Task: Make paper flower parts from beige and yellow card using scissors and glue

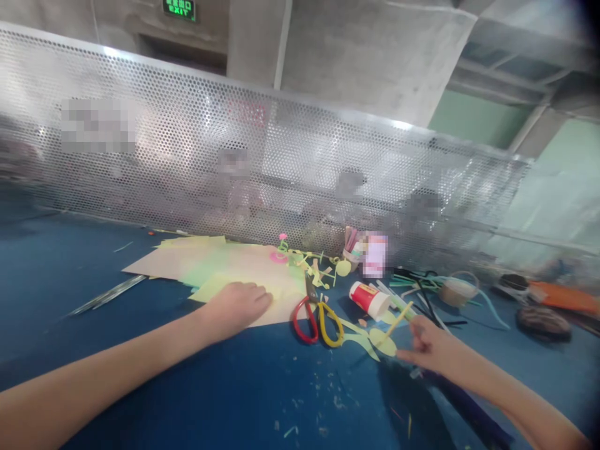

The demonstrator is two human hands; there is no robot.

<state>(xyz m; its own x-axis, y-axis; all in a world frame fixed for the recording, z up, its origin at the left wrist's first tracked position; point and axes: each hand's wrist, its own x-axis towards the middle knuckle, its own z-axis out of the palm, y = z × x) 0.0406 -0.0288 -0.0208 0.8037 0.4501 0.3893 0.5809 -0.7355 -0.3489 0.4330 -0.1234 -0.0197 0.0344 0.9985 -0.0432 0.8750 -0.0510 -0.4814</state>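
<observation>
My left hand (pixel 241 306) rests on a sheet of yellow paper (pixel 209 289), its fingers curled and pressed together. Whether it grips anything is hidden beneath the fingers. My right hand (pixel 434 347) is open, thumb and forefinger apart, beside a pale yellow paper disc (pixel 385 343). A narrow yellow strip (pixel 396 324) lies across that disc and reaches up towards my fingers; I cannot tell whether they touch it. Scissors (pixel 319 319) with one red and one yellow handle loop lie between my hands. Just behind the disc, a white bottle with a red label (pixel 370 301) lies on its side.
Large pale paper sheets (pixel 164 262) cover the back left of the blue table (pixel 187 400). A perforated metal screen (pixel 187 144) borders the far side, with blurred people behind it. Yellow paper pieces (pixel 323 269), a phone-like screen (pixel 375 256), loose strips (pixel 422 287) and a tape roll (pixel 458 290) lie around.
</observation>
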